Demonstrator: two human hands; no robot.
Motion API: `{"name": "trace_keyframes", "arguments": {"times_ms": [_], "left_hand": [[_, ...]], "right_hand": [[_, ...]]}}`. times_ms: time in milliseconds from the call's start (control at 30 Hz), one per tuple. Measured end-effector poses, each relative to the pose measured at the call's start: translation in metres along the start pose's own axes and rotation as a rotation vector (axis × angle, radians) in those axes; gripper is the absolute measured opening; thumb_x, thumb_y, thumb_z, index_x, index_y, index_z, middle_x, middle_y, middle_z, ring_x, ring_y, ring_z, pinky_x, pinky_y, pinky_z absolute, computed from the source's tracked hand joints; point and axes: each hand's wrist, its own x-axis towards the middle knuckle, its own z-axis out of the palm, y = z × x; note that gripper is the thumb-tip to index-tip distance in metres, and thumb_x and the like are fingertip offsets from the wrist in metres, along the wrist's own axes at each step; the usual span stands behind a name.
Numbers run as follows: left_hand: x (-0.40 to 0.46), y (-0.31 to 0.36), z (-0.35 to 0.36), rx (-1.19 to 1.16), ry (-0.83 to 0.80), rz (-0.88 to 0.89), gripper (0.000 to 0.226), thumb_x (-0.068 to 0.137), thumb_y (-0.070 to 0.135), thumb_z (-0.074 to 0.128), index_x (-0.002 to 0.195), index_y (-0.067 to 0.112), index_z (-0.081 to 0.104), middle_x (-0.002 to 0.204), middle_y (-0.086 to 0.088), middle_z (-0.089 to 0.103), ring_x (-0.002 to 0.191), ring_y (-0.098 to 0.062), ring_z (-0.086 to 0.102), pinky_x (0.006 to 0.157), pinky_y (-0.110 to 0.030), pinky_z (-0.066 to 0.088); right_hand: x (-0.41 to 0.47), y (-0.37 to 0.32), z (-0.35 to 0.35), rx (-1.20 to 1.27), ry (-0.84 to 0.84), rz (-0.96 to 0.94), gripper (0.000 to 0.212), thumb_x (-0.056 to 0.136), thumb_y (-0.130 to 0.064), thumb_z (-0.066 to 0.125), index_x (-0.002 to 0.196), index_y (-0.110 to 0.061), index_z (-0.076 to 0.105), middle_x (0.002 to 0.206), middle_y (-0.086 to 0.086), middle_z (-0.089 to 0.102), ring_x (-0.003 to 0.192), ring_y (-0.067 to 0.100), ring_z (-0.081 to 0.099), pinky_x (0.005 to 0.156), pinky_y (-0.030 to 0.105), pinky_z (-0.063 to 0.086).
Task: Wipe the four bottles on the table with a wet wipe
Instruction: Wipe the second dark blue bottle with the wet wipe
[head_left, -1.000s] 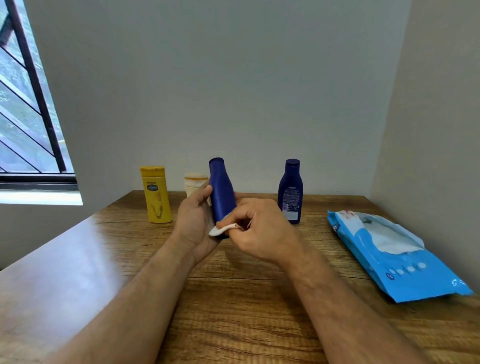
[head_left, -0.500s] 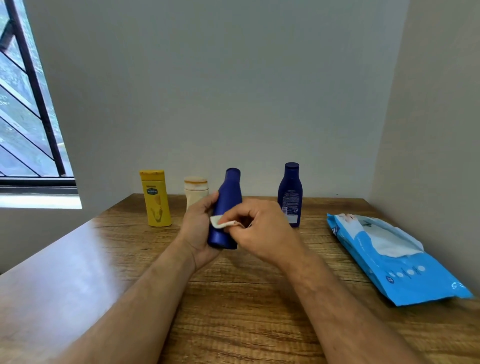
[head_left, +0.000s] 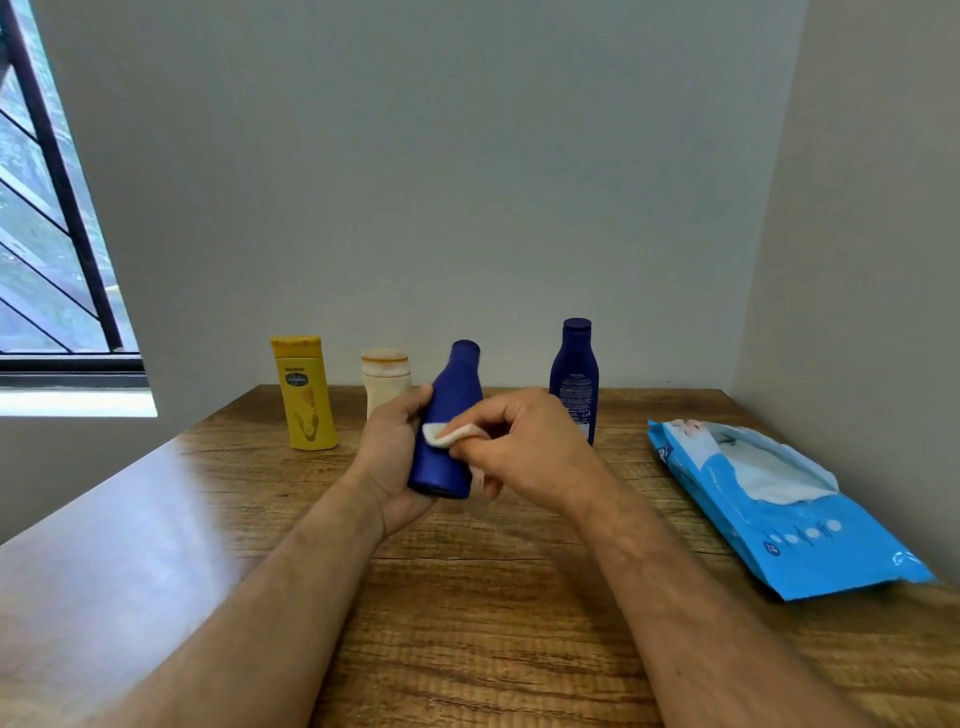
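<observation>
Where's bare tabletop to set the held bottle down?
Free: near table between the forearms; left stretch before the yellow bottle; strip between dark bottle and wipes pack. Crowded: back row, where left hand holds the blue bottle before the cream bottle.

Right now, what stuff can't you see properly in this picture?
All in the head view:
- Cream bottle: its lower part sits behind the left hand.
- Dark blue bottle: label print too small to read; the right hand covers its bottom corner.
- Blue bottle: its far side faces away.
- Wet wipe: mostly tucked under the right hand's fingers.
- Window: cut off by the left edge.
</observation>
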Motion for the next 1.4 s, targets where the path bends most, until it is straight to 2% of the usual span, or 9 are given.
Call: {"name": "trace_keyframes", "arguments": {"times_ms": [167, 300, 400, 600, 900, 1000, 1100, 1233, 1400], "left_hand": [[0.000, 0.001, 0.000, -0.030, 0.025, -0.006, 0.032, 0.103, 0.030, 0.048, 0.113, 0.004, 0.062, 0.086, -0.014, 0.071, 0.068, -0.024, 0.070, 0.060, -0.035, 0.058], [-0.004, -0.003, 0.004, 0.052, -0.066, -0.044, 0.031, 0.103, 0.029, 0.048, 0.101, 0.006, 0.068, 0.084, -0.014, 0.073, 0.067, -0.024, 0.068, 0.064, -0.037, 0.056], [-0.006, -0.002, 0.005, 0.099, -0.097, -0.032, 0.032, 0.101, 0.032, 0.050, 0.113, 0.008, 0.067, 0.089, -0.016, 0.071, 0.071, -0.028, 0.065, 0.066, -0.040, 0.052], [-0.003, 0.000, 0.000, -0.032, -0.165, 0.057, 0.036, 0.097, 0.028, 0.052, 0.128, 0.018, 0.067, 0.104, -0.012, 0.073, 0.081, -0.023, 0.070, 0.074, -0.038, 0.057], [-0.002, -0.002, -0.005, 0.037, -0.276, 0.177, 0.055, 0.079, 0.024, 0.068, 0.134, 0.022, 0.061, 0.109, -0.020, 0.067, 0.078, -0.030, 0.063, 0.070, -0.041, 0.053], [0.000, -0.004, -0.005, 0.081, -0.298, 0.251, 0.066, 0.067, 0.022, 0.075, 0.132, 0.029, 0.061, 0.113, -0.014, 0.068, 0.087, -0.029, 0.064, 0.073, -0.043, 0.054], [0.000, -0.004, -0.004, 0.154, -0.286, 0.332, 0.067, 0.072, 0.011, 0.074, 0.134, 0.030, 0.058, 0.112, -0.015, 0.066, 0.094, -0.026, 0.065, 0.078, -0.039, 0.054], [-0.002, -0.004, -0.001, 0.252, -0.271, 0.391, 0.068, 0.074, 0.004, 0.070, 0.135, 0.030, 0.055, 0.098, -0.009, 0.071, 0.091, -0.020, 0.071, 0.079, -0.031, 0.056], [-0.002, -0.007, 0.001, 0.364, -0.208, 0.446, 0.067, 0.070, 0.009, 0.078, 0.127, 0.039, 0.058, 0.097, 0.002, 0.070, 0.082, -0.017, 0.068, 0.079, -0.034, 0.056]], "right_hand": [[-0.001, -0.001, 0.001, -0.066, -0.078, -0.001, 0.011, 0.085, -0.014, 0.076, 0.095, -0.017, 0.081, 0.086, 0.000, 0.075, 0.059, 0.016, 0.069, 0.053, 0.021, 0.055], [0.002, 0.003, -0.002, 0.012, 0.193, -0.035, 0.010, 0.089, -0.025, 0.074, 0.097, -0.022, 0.079, 0.089, -0.005, 0.074, 0.061, 0.004, 0.066, 0.054, 0.018, 0.053], [0.004, 0.003, -0.006, 0.085, 0.324, -0.071, 0.013, 0.090, -0.031, 0.072, 0.098, -0.023, 0.078, 0.095, -0.006, 0.073, 0.069, 0.009, 0.068, 0.055, 0.017, 0.054], [-0.001, 0.002, -0.003, 0.053, -0.032, -0.061, 0.011, 0.087, -0.016, 0.075, 0.097, -0.019, 0.079, 0.097, -0.001, 0.073, 0.079, 0.022, 0.072, 0.058, 0.027, 0.060], [0.007, 0.005, -0.010, 0.194, 0.464, -0.135, 0.010, 0.093, -0.017, 0.069, 0.098, -0.023, 0.075, 0.085, -0.011, 0.070, 0.078, 0.008, 0.069, 0.057, 0.024, 0.059], [0.006, 0.004, -0.009, 0.228, 0.483, -0.155, 0.012, 0.091, -0.014, 0.070, 0.098, -0.023, 0.074, 0.087, -0.011, 0.070, 0.080, 0.009, 0.069, 0.059, 0.023, 0.059], [0.003, -0.001, -0.003, 0.234, 0.448, -0.217, 0.014, 0.089, -0.016, 0.073, 0.102, -0.020, 0.075, 0.094, -0.008, 0.071, 0.083, 0.007, 0.068, 0.063, 0.022, 0.059], [0.003, -0.002, -0.002, 0.187, 0.510, -0.250, 0.013, 0.088, -0.020, 0.074, 0.099, -0.027, 0.074, 0.093, -0.014, 0.070, 0.086, 0.001, 0.066, 0.071, 0.022, 0.060], [0.008, 0.002, -0.004, 0.272, 0.626, -0.137, 0.011, 0.091, -0.019, 0.070, 0.093, -0.030, 0.071, 0.084, -0.015, 0.069, 0.085, -0.001, 0.065, 0.066, 0.015, 0.055]]}}
